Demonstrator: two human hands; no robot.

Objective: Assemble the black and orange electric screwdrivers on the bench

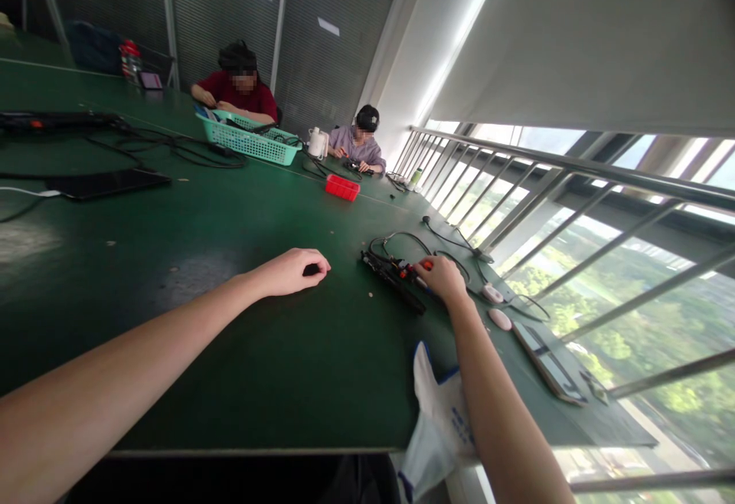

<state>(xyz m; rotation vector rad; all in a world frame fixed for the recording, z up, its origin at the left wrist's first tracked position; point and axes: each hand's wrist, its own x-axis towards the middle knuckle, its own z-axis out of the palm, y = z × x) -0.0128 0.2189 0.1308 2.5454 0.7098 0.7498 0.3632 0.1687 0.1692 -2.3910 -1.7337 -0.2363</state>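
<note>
Looks like a handling step: black device (396, 283) just left of right hand (445, 277), whose fingertips meet an orange piece (426, 265) (can't tell if gripped), left hand (297, 270) loosely curled, empty; next move likely calls for its steadying hold.

- Red tray (341, 191) on the green table (230, 397).
- Turquoise basket (258, 146), left of the red tray, dark cables inside.
- White jug-like container (318, 142), behind the red tray.
- Person in dark red (253, 99), seated behind and left of the red tray.
- Person in lilac (373, 153), behind and slightly right of the red tray.
- Black tablet (109, 184), well left of the red tray.
- Metal railing (574, 167), right of the red tray.
- Phone (547, 361), nearer than the red tray, well right.
</note>
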